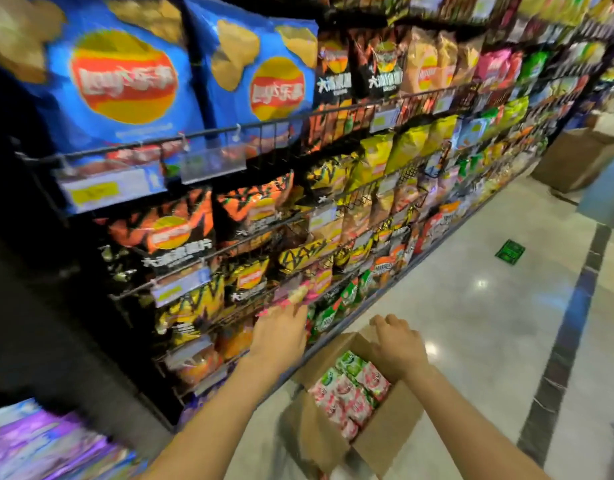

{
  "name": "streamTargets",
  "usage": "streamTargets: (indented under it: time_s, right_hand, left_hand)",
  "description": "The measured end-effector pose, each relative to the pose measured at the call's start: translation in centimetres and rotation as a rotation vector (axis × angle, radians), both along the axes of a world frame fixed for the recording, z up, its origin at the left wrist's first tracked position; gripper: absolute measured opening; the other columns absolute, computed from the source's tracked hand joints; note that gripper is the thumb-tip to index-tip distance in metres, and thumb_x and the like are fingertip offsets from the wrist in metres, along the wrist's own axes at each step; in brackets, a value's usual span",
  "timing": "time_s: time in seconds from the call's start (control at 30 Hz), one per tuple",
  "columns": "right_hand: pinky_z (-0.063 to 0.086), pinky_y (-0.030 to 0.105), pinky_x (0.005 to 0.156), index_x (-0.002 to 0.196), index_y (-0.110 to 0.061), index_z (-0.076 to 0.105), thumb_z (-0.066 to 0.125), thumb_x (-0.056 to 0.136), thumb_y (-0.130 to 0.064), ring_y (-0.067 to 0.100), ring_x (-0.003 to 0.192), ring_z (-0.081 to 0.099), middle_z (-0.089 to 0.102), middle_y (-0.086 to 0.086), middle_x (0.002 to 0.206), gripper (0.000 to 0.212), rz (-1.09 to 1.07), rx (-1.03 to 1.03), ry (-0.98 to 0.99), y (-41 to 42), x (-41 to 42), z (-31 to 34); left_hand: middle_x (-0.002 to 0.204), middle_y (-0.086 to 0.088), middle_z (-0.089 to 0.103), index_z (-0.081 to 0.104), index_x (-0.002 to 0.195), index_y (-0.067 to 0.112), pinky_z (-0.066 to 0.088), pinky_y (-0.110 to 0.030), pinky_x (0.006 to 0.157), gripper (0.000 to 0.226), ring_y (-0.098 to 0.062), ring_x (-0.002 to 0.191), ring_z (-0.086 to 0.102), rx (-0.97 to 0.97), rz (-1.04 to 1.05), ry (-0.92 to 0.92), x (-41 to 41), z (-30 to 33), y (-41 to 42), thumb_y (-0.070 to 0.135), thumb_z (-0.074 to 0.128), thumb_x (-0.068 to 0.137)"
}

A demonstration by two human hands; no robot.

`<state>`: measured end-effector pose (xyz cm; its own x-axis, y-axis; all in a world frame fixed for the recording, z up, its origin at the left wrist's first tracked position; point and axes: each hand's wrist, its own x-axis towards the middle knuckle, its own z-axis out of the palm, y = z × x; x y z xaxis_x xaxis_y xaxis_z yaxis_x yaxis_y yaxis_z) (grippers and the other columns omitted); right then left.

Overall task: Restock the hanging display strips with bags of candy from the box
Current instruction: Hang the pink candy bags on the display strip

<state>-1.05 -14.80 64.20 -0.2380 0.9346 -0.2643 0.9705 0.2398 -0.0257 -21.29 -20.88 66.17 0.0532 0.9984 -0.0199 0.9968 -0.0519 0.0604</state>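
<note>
Two hands work at the low end of the snack shelving. The left hand point(281, 336) reaches to the pink candy bags point(293, 299) hanging at the lower wire rail point(229, 308); motion blur hides whether its fingers pinch a bag or only press against it, so the grip cannot be determined. The right hand point(397, 341) rests on the far flap of the cardboard box point(378, 441), fingers loosely curled over the flap edge, holding no bag.

Procedure, as judged for this step: steady the hanging strip with the left hand, align the bag's header hole with the clip, and seat it fully before release. Keep the box flap pressed back so the next bag lifts out freely.

Remaining stock, the pink and green bags point(347, 393), lies in the box on the floor point(471, 341), just below and nearer than the right fingers, not touching them.
</note>
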Motion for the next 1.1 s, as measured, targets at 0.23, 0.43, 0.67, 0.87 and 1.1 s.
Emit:
streamTargets:
  time_s: [0.23,0.43,0.67,0.87,1.1]
  right_hand:
    - [0.048,0.036,0.081,0.137,-0.016,0.034,0.044,0.095,-0.027,0.026,0.109,0.052,0.045,0.009,0.127,0.045,0.064,-0.09,-0.056,5.1,4.5,-3.4]
    - [0.048,0.036,0.082,0.138,-0.021,0.031,0.042,0.096,-0.024,0.028,0.108,0.054,0.05,0.009,0.124,0.044,0.057,-0.136,-0.068,7.3,6.5,-5.5]
    - [0.043,0.038,0.093,0.139,-0.019,0.034,0.046,0.093,-0.023,0.03,0.118,0.048,0.046,0.01,0.131,0.048,0.05,-0.214,-0.057,9.3,6.4,-8.2]
    - [0.042,0.038,0.095,0.139,-0.019,0.033,0.048,0.093,-0.025,0.03,0.118,0.05,0.047,0.009,0.132,0.049,0.043,-0.251,-0.072,11.6,5.8,-11.1]
    - [0.038,0.039,0.103,0.14,-0.023,0.03,0.046,0.094,-0.033,0.026,0.125,0.045,0.042,0.005,0.14,0.05,0.068,-0.345,-0.114,15.0,7.2,-17.0]
  left_hand:
    - [0.124,-0.009,0.053,0.036,0.135,0.013,0.047,-0.035,0.07,0.039,-0.028,0.106,0.056,-0.171,0.079,-0.042,4.7,-4.0,5.3,0.024,0.036,0.098]
    - [0.126,-0.007,0.051,0.04,0.129,0.013,0.045,-0.035,0.076,0.034,-0.027,0.11,0.054,-0.189,0.083,-0.044,6.4,-5.8,7.6,0.025,0.036,0.097]
    - [0.132,-0.009,0.045,0.035,0.137,0.013,0.037,-0.041,0.097,0.043,-0.028,0.123,0.043,-0.303,0.073,-0.027,7.0,-9.0,10.7,0.021,0.039,0.095]
    - [0.135,-0.009,0.043,0.036,0.134,0.013,0.038,-0.041,0.1,0.041,-0.026,0.124,0.043,-0.402,0.083,-0.028,7.3,-12.2,12.5,0.019,0.04,0.095]
    - [0.14,-0.009,0.038,0.027,0.14,0.014,0.036,-0.039,0.101,0.046,-0.027,0.127,0.042,-0.536,0.209,-0.128,9.2,-18.3,13.3,0.018,0.038,0.095]
